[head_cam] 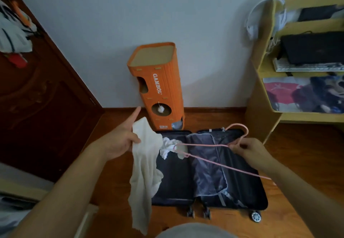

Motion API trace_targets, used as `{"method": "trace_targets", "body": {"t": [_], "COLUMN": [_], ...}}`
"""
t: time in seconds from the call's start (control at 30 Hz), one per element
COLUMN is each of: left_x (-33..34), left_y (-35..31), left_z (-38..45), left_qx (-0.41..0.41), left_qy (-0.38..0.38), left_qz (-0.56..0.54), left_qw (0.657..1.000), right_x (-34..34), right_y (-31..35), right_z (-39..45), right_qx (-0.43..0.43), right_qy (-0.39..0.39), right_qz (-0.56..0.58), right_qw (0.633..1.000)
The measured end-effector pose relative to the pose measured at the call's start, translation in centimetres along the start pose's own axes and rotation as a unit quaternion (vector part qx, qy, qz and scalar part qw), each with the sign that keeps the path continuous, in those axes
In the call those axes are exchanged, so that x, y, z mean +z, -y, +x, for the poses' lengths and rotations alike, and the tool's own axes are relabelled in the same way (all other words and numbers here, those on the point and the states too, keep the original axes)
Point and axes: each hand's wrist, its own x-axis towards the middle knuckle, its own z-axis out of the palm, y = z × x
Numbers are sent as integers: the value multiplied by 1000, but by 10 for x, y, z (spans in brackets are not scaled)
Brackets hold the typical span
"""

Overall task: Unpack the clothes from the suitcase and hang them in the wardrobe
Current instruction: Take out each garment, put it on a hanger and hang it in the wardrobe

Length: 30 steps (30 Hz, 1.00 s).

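Down on the wooden floor the dark suitcase lies flat and open, wheels toward the near side. Above its left half the left hand pinches the top of a white garment between thumb and curled fingers, forefinger pointing away; the cloth hangs down from the hand past the case's left edge. To the right, the right hand grips a pink hanger just below its hook, over the case's far right corner. The hanger's left end reaches into the bunched white cloth. An orange cardboard tower stands against the far wall.
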Motion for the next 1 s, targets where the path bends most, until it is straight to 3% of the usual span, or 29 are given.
{"method": "trace_targets", "body": {"t": [0.13, 0.23, 0.33, 0.5, 0.67, 0.77, 0.87, 0.93, 1.0], "left_x": [1, 3, 7, 29, 56, 61, 61, 61, 63], "left_y": [-7, -15, -25, -35, -41, -36, -39, -42, -46], "left_z": [-7, -16, -27, -28, -20, -22, -26, -30, -36], "left_qx": [-10, 0, 31, 63, 118, 144, 148, 170, 187], "left_qy": [6, 24, 52, 55, -73, -145, -229, -242, -249], "left_qz": [42, 59, 73, 70, 46, 80, 40, 97, 225], "left_qw": [999, 998, 995, 994, 989, 975, 961, 950, 923], "right_x": [13, 28, 40, 54, 53, 42, 29, 21, 19], "right_y": [23, 45, 66, 94, 105, 106, 108, 109, 112], "right_z": [-4, 5, 9, 16, 18, 12, 7, 6, 5], "right_qx": [-53, -94, -120, -136, -106, -100, -106, -108, -110], "right_qy": [-5, 3, 61, 42, -54, -56, -84, -92, -97], "right_qz": [90, 95, 109, 139, 179, 208, 211, 208, 198], "right_qw": [995, 991, 985, 980, 977, 971, 968, 968, 969]}}
